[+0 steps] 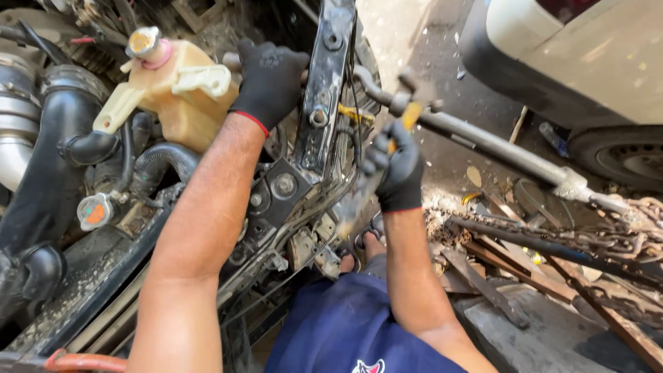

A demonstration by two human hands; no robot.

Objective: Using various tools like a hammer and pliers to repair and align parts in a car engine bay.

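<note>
Our left hand (271, 79), gloved, is clenched round the top of the black steel bracket (324, 90) at the engine bay's front; rigid, heavy, prob greasy. Right hand (395, 169) grips a yellow-handled tool (387, 148) just beside it; hold low on the handle.

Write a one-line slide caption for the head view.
Left hand in a black glove braces on the black front bracket while right hand grips a yellow-handled tool.

Two black-gloved hands, left (269, 79) at eleven o'clock, right (395, 169) at centre; one yellowish coolant tank (176, 93); two round caps (143, 41) (94, 211); one long metal rod (497, 148).
</note>
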